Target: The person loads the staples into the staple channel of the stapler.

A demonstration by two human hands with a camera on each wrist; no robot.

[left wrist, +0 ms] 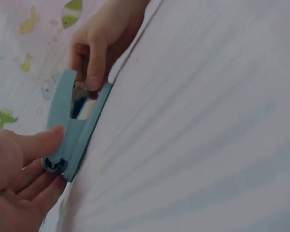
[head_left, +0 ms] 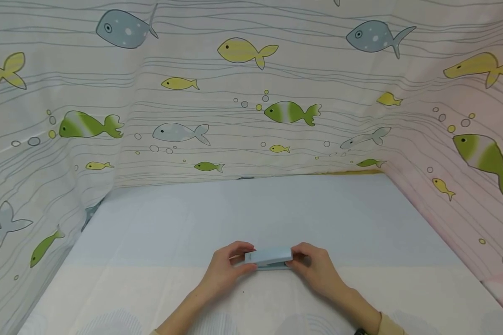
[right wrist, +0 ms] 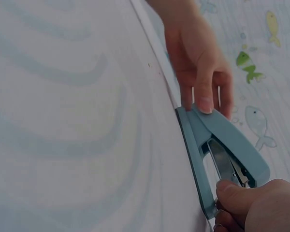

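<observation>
A light blue stapler (head_left: 269, 255) stands on the cloth-covered table in front of me, its top arm raised from the base at the right end. My left hand (head_left: 229, 264) grips the hinge end, thumb on the near side and fingers behind and below. At the gaping end, my right hand (head_left: 317, 268) pinches with thumb and fingers near the metal staple magazine (right wrist: 221, 158). The right wrist view shows this magazine slanting between the top arm and the base (right wrist: 195, 166). My right fingertips are partly hidden behind the stapler there.
A pale blue and white cloth (head_left: 159, 232) covers the table. Behind and along both sides hangs a curtain (head_left: 234, 88) printed with fish. A tiny dark speck (head_left: 243, 291) lies on the cloth nearer to me, left of the stapler's middle.
</observation>
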